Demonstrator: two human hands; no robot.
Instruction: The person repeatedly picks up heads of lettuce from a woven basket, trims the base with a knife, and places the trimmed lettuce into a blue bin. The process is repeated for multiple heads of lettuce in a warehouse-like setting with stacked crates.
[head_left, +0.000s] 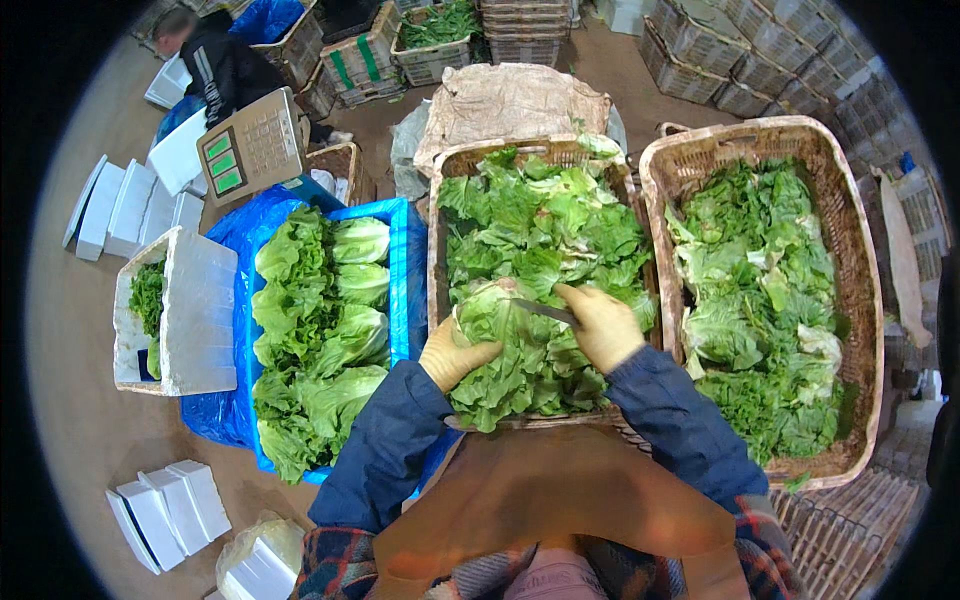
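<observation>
My left hand (459, 355), in a pale yellow glove, grips a head of leafy lettuce (491, 375) above the near side of the middle crate (436, 247). The cut stem end of the head faces away from me. My right hand (606, 327), gloved alike, is closed around a knife (546, 310); its blade lies level with the stem end and points left. Whether the blade touches the head I cannot tell. Loose lettuce leaves (540, 217) fill the middle crate. Left of it, a blue crate (401, 277) holds whole lettuce heads (352, 337) in rows.
A brown-stained crate (862, 300) of leaves stands at my right. Beyond the blue crate are a digital scale (251, 146) and a white foam box (199, 315). White foam pieces (171, 517) lie on the floor. A person (225, 64) bends at upper left; stacked crates (780, 52) stand behind.
</observation>
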